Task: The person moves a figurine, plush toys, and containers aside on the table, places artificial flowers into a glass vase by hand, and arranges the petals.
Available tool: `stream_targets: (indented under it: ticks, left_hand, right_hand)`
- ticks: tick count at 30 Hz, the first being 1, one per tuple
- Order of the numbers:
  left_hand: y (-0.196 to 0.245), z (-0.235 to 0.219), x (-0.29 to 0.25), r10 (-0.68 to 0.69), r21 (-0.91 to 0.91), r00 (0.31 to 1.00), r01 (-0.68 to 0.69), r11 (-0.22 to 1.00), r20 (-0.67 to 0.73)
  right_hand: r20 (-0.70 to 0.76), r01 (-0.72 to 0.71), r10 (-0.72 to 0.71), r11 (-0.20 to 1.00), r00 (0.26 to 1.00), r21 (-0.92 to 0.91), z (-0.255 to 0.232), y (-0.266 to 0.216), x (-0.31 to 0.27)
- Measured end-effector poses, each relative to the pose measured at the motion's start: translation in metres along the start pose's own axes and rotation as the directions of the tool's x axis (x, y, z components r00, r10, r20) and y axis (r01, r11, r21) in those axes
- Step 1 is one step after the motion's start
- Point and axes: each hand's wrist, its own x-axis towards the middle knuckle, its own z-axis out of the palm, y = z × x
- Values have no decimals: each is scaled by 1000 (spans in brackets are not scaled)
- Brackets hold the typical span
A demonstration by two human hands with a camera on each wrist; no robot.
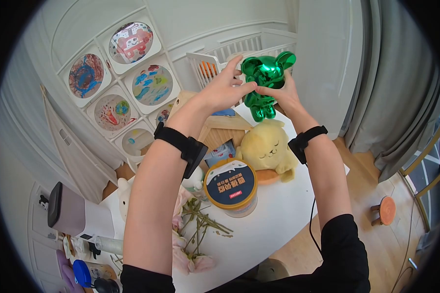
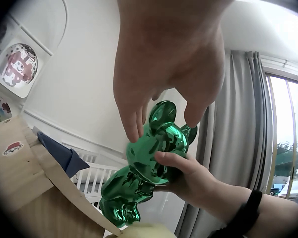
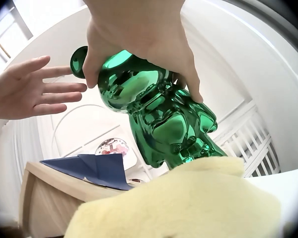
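Note:
A shiny green bear figurine (image 1: pixel 265 71) is held up over the far edge of the white table, its round ears at the top. My right hand (image 1: pixel 286 93) grips it around the head; in the right wrist view, thumb and fingers of that hand (image 3: pixel 139 29) spread over the figurine (image 3: pixel 164 126). Beside its head, my left hand (image 1: pixel 225 90) is raised with the fingers extended. The right wrist view shows that left hand (image 3: pixel 39 89) with straight, spread fingers, close to one ear. Below the figurine sits a yellow plush toy (image 1: pixel 266 146).
A tub with a dark blue lid (image 1: pixel 231 183) stands on the white table (image 1: pixel 239 259), near pink flowers (image 1: pixel 198 263) with cut stems. Behind are a wooden box (image 1: pixel 225 129) and a white crib (image 1: pixel 200 68). An orange stool (image 1: pixel 387 210) stands on the floor at right.

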Motion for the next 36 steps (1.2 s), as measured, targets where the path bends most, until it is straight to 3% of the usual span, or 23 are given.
stream_targets:
  ticks: [3,6,9,12,15,17,24,27,30,36]
  left_hand:
    - [-11,0,6,-38,-73,999,39,997,24]
    - [-46,1,20,0,13,1000,1,1000,-30]
    - [-43,1,15,-95,38,995,95,995,8]
    - [-60,-3,22,-92,159,994,83,984,56]
    - [-64,-3,23,-159,174,986,147,974,58]
    - [-70,1,21,-134,194,991,129,972,11]
    - [-70,7,23,-129,235,987,105,966,91]
    - [-44,10,16,-250,244,962,218,945,108]
    - [-50,15,19,-138,297,990,120,947,41]
    - [-76,9,30,-85,260,996,72,963,40]
  right_hand:
    - [72,-87,89,996,993,-19,1,20,9]
    - [131,-166,175,983,976,-77,4,25,11]
    - [175,-237,263,959,949,-152,6,27,11]
    - [242,-268,289,957,926,-115,8,35,8]
    - [301,-296,308,951,902,-86,6,47,9]
    - [321,-317,334,943,886,-104,4,61,9]
    - [309,-362,374,927,875,-97,-2,55,1]
    - [317,-383,389,920,865,-84,-6,61,4]
    - [368,-416,397,909,841,-31,-10,70,5]
    - [381,-404,416,908,826,-114,-3,61,7]
